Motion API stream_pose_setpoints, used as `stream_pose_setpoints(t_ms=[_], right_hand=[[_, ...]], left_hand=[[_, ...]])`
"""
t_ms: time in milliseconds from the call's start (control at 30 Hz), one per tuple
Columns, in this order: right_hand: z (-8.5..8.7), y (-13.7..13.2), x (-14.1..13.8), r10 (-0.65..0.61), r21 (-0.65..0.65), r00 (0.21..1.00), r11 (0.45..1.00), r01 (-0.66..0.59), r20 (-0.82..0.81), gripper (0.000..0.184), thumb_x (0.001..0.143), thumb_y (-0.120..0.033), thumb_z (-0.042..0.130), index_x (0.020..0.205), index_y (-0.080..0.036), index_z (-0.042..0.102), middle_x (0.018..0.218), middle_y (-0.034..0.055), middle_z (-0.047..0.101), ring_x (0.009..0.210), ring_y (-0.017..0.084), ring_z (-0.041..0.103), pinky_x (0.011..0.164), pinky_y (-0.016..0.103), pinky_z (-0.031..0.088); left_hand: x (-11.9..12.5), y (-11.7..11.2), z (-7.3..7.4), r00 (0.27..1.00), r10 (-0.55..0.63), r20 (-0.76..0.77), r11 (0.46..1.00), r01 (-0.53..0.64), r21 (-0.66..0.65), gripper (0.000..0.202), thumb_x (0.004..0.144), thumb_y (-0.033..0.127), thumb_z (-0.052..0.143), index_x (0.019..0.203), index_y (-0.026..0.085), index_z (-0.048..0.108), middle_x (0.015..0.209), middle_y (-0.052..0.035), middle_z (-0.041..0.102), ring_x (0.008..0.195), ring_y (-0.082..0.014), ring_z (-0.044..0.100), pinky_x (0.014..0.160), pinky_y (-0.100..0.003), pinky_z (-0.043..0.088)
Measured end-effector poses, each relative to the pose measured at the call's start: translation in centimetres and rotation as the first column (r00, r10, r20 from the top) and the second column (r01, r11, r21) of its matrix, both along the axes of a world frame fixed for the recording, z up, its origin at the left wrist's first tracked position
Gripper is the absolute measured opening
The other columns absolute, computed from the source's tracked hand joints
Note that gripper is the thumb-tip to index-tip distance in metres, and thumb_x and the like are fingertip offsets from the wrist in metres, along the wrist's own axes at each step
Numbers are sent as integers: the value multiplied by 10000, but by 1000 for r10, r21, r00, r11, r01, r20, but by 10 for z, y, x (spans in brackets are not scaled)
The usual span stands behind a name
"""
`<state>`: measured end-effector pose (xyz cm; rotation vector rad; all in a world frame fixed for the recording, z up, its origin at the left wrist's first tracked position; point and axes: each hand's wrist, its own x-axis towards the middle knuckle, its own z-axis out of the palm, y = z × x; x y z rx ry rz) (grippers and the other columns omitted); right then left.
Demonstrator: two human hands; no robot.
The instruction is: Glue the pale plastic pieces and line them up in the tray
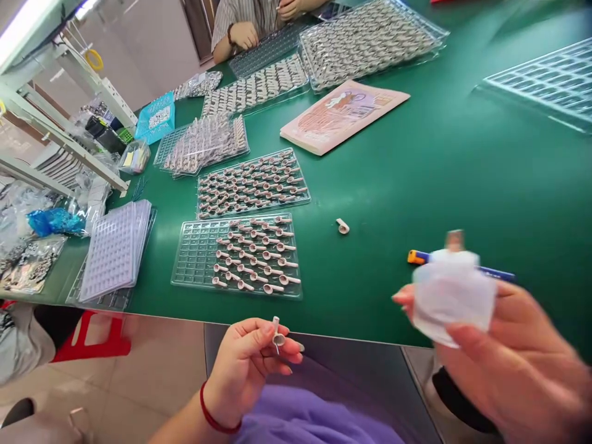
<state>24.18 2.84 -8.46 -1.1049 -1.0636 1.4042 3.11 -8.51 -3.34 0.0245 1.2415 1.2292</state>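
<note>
Pinching a ringed part [278,340]: left hand [250,357]; clasping bottle [452,296]: right hand [518,364]; booklet [342,120] lettering unreadable.

Holding a small ring-ended part [276,325] in the left grip [250,357], a blurred white bottle [451,299] in the right grip [509,351].

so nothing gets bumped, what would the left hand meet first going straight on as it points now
Probably the near edge of the green tabletop, which appears just ahead of the left hand; depth is unclear, so the hand might pass above.
</note>
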Motion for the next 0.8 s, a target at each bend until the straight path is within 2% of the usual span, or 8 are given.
stream_pose_setpoints(t_ms=[100,133,200,267,333,500,667,800], right_hand=[[-1,-18,-16,172,-109,972,976,-190,-157,426,701,-518,760,1041,-281,659,785,45,690,635,173,652,597,276,551],[-2,-21,-18,216,-119,961,964,-237,-171,443,697,-554,750,1036,-281,666,780,42,685,618,167,642,581,268,551],[-4,-24,-21,295,-108,945,944,-311,-140,486,673,-610,747,1022,-278,680,832,51,698,617,171,643,556,259,551],[-5,-24,-20,380,-80,925,922,-379,-8,489,659,-599,767,1018,-275,693,917,64,723,629,183,667,532,247,552],[-6,-23,-19,425,-26,884,903,-429,193,447,672,-558,780,1007,-271,708,940,61,740,623,184,683,502,222,543],[-9,-27,-18,323,233,770,826,-513,550,365,757,-482,745,1053,-272,700,932,40,753,688,192,714,535,215,560],[-9,-34,-26,290,376,712,689,-619,640,329,853,-347,675,1165,-259,610,830,19,706,622,149,674,515,213,537],[-6,-37,-32,329,368,730,696,-617,599,308,892,-328,630,1190,-262,592,710,-20,616,499,102,567,441,207,471]], left_hand=[[-7,-7,-5,905,-61,-421,987,117,109,271,761,409,796,774,143,743,719,-75,756,634,-143,692,551,-197,532],[-12,-9,-7,761,-39,-647,966,195,170,193,803,348,765,792,156,747,736,-67,755,658,-142,688,590,-210,541],[-22,-12,-10,285,127,-950,891,389,236,42,836,195,721,861,176,748,781,-53,749,705,-144,677,669,-240,551],[-32,-14,-15,-134,297,-945,824,537,182,152,831,95,697,954,179,728,827,-52,738,742,-153,665,711,-266,554],[-41,-16,-20,-336,340,-878,800,594,82,218,834,60,684,1025,164,698,845,-59,726,764,-163,654,720,-281,560],[-46,-18,-30,-450,274,-850,818,573,-40,206,847,68,678,1036,148,677,816,-55,706,753,-170,625,692,-289,557],[-45,-16,-32,-406,256,-877,834,552,-13,170,855,85,677,1010,157,680,798,-51,689,747,-168,608,686,-289,544],[-45,-15,-34,-374,242,-895,838,545,-1,186,849,72,680,1011,161,679,808,-48,688,759,-164,606,701,-291,543]])
